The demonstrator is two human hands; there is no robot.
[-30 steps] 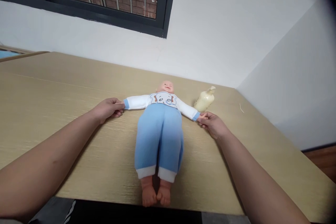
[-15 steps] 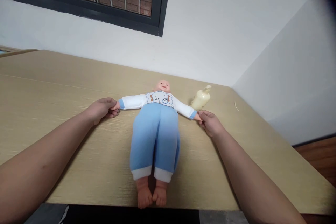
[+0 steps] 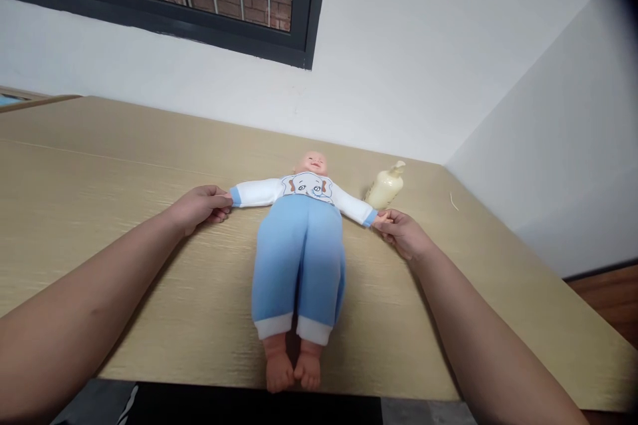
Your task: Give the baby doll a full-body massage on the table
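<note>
A baby doll (image 3: 299, 252) lies on its back on the wooden table (image 3: 199, 319), feet toward me. It wears blue trousers with white cuffs and a white top with an elephant print. Both its arms are stretched out sideways. My left hand (image 3: 202, 207) is closed around the doll's hand on the left, just past the blue cuff. On the other side, my right hand (image 3: 401, 231) pinches the doll's other hand between thumb and fingers. Behind my right hand stands a cream pump bottle (image 3: 385, 187), close to the doll's sleeve.
A thin pale strip (image 3: 453, 201) lies toward the table's right edge. White walls (image 3: 389, 66) meet in a corner behind the table, and a dark-framed window (image 3: 199, 26) is at the upper left. The doll's feet reach the table's front edge.
The whole view has shifted slightly, moving everything a little to the right in the picture. Both hands keep hold of the doll's hands, with the right fingers slightly nearer the cuff.
</note>
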